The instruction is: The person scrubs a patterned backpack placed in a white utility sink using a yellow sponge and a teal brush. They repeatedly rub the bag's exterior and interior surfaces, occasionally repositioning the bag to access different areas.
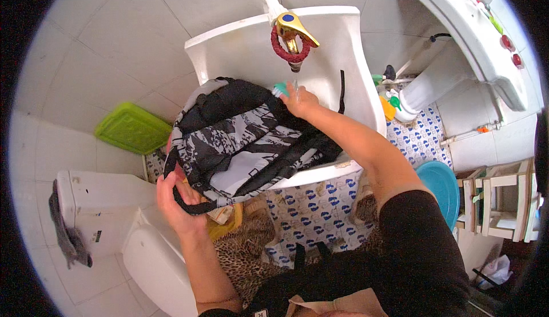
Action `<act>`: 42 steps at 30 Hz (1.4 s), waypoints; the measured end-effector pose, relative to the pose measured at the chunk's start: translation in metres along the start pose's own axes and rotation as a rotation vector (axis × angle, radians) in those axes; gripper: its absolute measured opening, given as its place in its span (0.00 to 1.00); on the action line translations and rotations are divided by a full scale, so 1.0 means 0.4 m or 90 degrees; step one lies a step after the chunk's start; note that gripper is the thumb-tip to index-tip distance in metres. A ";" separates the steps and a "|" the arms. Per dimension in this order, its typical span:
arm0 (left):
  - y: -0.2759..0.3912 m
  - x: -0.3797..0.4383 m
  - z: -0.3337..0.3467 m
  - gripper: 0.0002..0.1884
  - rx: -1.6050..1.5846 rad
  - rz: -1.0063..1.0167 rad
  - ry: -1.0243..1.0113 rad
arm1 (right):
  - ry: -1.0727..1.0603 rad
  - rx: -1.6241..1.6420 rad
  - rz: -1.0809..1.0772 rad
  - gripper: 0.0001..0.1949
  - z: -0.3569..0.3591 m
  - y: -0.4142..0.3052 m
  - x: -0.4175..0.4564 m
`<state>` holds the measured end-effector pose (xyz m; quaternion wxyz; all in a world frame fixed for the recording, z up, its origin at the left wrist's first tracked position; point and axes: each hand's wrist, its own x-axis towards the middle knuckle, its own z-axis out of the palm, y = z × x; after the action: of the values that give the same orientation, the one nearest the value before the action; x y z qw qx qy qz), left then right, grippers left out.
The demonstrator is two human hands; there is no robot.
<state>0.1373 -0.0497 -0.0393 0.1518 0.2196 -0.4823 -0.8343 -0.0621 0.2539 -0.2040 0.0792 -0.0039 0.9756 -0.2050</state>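
Observation:
A black, white and grey patterned backpack (240, 141) lies across a white ceramic sink (240, 46), its lower left part over the front rim. My left hand (180, 197) grips the backpack's black strap at the lower left. In my right hand (300, 100) is a scrub brush (281, 89) with a teal back and pale bristles, held at the bag's upper right edge. Above that hand is a gold-coloured faucet (293, 38) with a dark red ring around it, and a thin stream of water falls by my fingers. A loose black strap (342, 91) lies against the sink's right inner wall.
At the left are a green plastic lid (133, 128) and a white toilet (150, 257) with a grey cloth (68, 231) on its tank. A yellow basin (229, 227) sits below the bag. On the right are a pedestal washbasin (467, 38), a blue basin (441, 188) and a slatted rack (502, 197).

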 end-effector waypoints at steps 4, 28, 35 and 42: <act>0.000 -0.010 -0.012 0.06 0.011 -0.006 0.025 | -0.057 -0.035 -0.132 0.36 -0.038 -0.172 -0.147; -0.035 0.092 -0.026 0.24 0.184 -0.052 -0.124 | -0.359 0.403 0.129 0.24 -0.006 0.166 0.025; -0.063 0.178 -0.073 0.26 0.168 -0.014 -0.153 | -0.340 0.346 0.172 0.33 0.000 0.166 0.013; -0.027 0.149 -0.020 0.27 0.225 -0.075 -0.105 | -0.303 0.339 0.188 0.28 -0.043 0.157 -0.006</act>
<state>0.0897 -0.0781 -0.0652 0.0221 0.2015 -0.6181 -0.7595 -0.0608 0.3183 -0.2131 0.3305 0.1097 0.8324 -0.4311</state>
